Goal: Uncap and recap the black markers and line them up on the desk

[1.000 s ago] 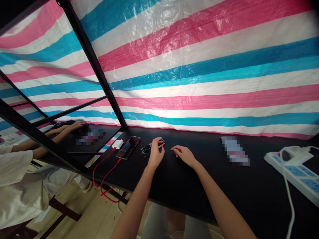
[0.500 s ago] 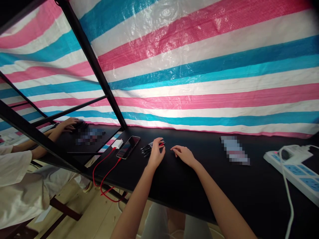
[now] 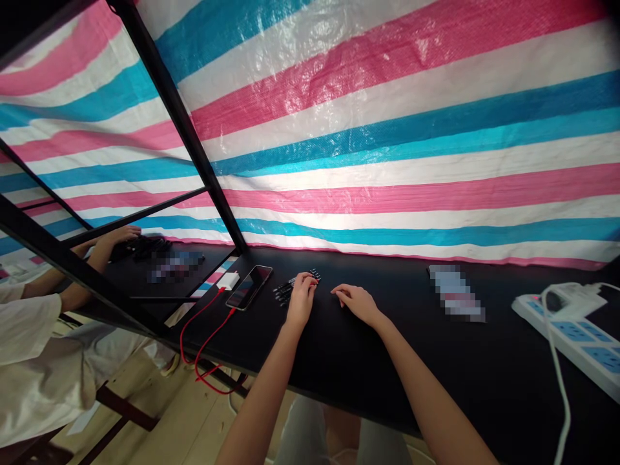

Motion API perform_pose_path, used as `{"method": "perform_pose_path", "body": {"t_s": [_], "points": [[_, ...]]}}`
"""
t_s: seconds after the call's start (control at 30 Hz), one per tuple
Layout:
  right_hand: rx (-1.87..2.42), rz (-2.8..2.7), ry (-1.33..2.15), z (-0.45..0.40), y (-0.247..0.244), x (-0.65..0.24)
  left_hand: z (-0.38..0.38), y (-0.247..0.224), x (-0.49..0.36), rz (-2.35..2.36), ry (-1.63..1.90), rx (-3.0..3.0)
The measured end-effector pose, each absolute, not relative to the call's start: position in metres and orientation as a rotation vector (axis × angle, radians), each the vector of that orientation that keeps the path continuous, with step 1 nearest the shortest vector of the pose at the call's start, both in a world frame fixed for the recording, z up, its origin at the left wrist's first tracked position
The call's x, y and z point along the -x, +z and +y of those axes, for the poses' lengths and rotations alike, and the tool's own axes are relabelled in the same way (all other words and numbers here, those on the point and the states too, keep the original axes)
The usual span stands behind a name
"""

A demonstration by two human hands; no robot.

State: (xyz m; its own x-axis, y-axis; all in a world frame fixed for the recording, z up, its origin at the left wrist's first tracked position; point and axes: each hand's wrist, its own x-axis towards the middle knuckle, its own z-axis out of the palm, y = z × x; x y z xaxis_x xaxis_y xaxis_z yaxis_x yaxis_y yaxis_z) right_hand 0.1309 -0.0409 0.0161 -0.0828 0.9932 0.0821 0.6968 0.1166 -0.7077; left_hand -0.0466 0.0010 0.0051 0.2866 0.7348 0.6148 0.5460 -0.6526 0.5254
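Several dark pens [image 3: 282, 294] lie side by side in a bunch on the black desk [image 3: 368, 381]. My left hand [image 3: 301, 300] is over their middle, its fingers bent down on them, and pen ends show on both sides of it. How firmly the fingers grip is partly hidden. To the right of the pens, my right hand [image 3: 358, 303] rests on the desk with nothing in it, fingers loosely bent, the index finger pointing left and a little apart from the thumb.
A phone [image 3: 249, 287] lies left of the pens, beside a white charger [image 3: 228, 280] with a red cable [image 3: 206, 352]. On the right are a blurred-out flat item [image 3: 455, 292] and a white power strip [image 3: 576, 332]. Beyond a black frame [image 3: 179, 123], another person's hand [image 3: 121, 236] touches dark cables.
My left hand's fingers have drawn closer together over the pens, and more pen ends show at its upper right. My right hand stays put. The other person's hand has shifted left.
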Motion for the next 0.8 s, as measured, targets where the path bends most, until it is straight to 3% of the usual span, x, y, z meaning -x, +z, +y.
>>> {"method": "perform_pose_path", "body": {"t_s": [0.23,0.37,0.6,0.8], "points": [[1.628,-1.841,0.688,-0.04,0.015,-0.131,-0.003,0.006,0.055,1.917,1.016,-2.561],[1.628,-1.849,0.686,-0.041,0.016,-0.131,-0.001,0.004,0.056,2.077,0.844,-2.62],[1.566,-1.75,0.751,-0.037,0.013,-0.131,-0.001,0.003,0.051,1.701,1.037,-2.557],[1.261,-1.327,1.087,-0.029,0.009,-0.134,0.005,0.009,0.043,1.008,0.928,-1.733]]}}
